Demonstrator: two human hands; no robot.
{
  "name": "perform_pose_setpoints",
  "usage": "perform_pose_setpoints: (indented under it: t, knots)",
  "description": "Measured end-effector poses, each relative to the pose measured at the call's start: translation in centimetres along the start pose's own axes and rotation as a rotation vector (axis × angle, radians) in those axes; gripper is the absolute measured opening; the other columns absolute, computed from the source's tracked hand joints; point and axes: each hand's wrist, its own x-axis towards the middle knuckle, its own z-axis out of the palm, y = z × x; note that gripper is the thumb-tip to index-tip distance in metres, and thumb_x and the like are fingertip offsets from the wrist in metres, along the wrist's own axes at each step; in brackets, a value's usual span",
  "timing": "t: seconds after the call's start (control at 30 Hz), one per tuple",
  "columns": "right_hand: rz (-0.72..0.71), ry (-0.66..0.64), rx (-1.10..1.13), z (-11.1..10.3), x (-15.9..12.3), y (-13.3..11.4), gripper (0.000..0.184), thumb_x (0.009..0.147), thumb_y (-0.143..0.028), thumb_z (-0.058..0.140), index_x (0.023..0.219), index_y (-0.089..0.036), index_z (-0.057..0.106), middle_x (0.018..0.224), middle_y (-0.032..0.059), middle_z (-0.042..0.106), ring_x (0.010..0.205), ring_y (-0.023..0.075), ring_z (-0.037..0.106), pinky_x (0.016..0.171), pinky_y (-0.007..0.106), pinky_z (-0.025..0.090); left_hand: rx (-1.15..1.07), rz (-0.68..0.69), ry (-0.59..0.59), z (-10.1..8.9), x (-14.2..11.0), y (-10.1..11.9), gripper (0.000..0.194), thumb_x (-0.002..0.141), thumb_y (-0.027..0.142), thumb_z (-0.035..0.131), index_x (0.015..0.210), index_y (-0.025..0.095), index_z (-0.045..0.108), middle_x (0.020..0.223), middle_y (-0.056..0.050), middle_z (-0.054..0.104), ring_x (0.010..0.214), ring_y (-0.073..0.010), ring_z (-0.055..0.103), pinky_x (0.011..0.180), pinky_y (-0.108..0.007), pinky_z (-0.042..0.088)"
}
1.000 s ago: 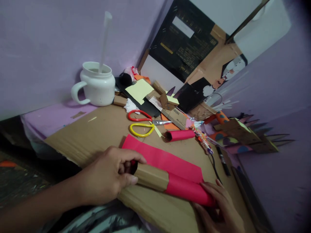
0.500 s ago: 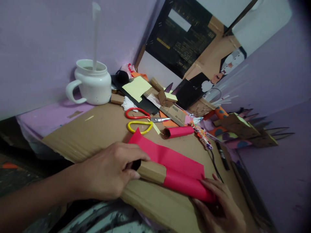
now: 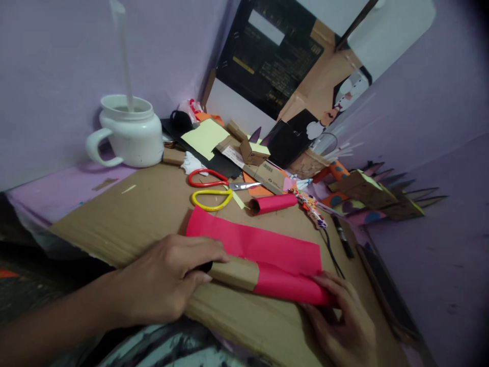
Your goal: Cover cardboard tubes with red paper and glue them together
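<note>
Between my hands lies a brown cardboard tube [image 3: 239,273] on the cardboard sheet. Red paper [image 3: 255,239] covers the tube's right part and spreads out flat behind it. My left hand [image 3: 171,278] is closed on the bare left end of the tube, thumb in front and fingers behind. At the other end, my right hand [image 3: 342,316] grips the red-wrapped part, with fingers on top and thumb below. Behind the paper are scissors [image 3: 214,188] with one red and one yellow handle, and a smaller red-covered tube [image 3: 274,204].
A white mug [image 3: 130,132] with a straw stands at the back left. A glue gun [image 3: 309,206] with a cord and a black marker [image 3: 343,237] lie right of the small tube. Cardboard pieces [image 3: 263,176] and papers crowd the back. Spiky cardboard crafts [image 3: 367,191] stand at the right.
The red paper behind the tube lies flatter now, its fold smoothed out. Both hands keep their hold on the tube. The whole view has shifted slightly.
</note>
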Motion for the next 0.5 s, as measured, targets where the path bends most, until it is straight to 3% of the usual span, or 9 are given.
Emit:
perform_pose_setpoints:
  t: [0.17,0.27,0.37,0.43,0.5]
  knots:
    - [-0.084,0.009,-0.086,-0.7,0.2,0.0,0.023,0.074,-0.028,0.063,0.092,-0.02,0.051,0.089,0.0077,0.065,0.08,0.0249,0.063,0.092,0.054,0.039,0.176,0.302,0.163,0.9,-0.7,0.1,0.041,0.076,0.001,0.04,0.111,0.018,0.053,0.112,-0.006,0.066,0.104,-0.0119,0.06,0.09,-0.02,0.046]
    - [-0.167,-0.156,-0.126,-2.0,0.8,-0.6,0.033,0.072,-0.038,0.065,0.096,-0.019,0.051,0.093,0.0092,0.067,0.084,0.027,0.064,0.091,0.052,0.038,0.391,0.405,0.171,1.1,-1.3,0.5,0.041,0.075,0.002,0.039,0.106,0.02,0.058,0.111,-0.007,0.067,0.102,-0.0154,0.061,0.088,-0.026,0.049]
    - [-0.262,-0.309,-0.167,-3.4,1.3,-1.7,0.047,0.077,-0.042,0.059,0.115,-0.015,0.049,0.102,0.0111,0.068,0.092,0.0281,0.063,0.089,0.047,0.04,0.518,0.504,0.112,1.3,-2.1,0.8,0.037,0.076,0.004,0.043,0.103,0.021,0.061,0.107,-0.004,0.07,0.09,-0.0156,0.066,0.077,-0.025,0.053]
    - [-0.302,-0.36,-0.187,-4.2,1.2,-2.3,0.048,0.083,-0.036,0.052,0.124,-0.013,0.045,0.108,0.0113,0.067,0.096,0.0269,0.062,0.09,0.043,0.04,0.541,0.52,0.118,1.8,-2.8,1.1,0.038,0.075,0.004,0.043,0.102,0.022,0.062,0.107,-0.002,0.07,0.09,-0.0157,0.066,0.076,-0.026,0.053]
    - [-0.326,-0.368,-0.184,-4.6,0.7,-2.5,0.044,0.086,-0.03,0.047,0.126,-0.012,0.045,0.11,0.0102,0.067,0.098,0.025,0.061,0.091,0.04,0.04,0.507,0.406,0.184,2.6,-3.6,1.6,0.04,0.076,0.004,0.039,0.098,0.026,0.063,0.107,0.002,0.07,0.093,-0.0155,0.065,0.081,-0.028,0.052]
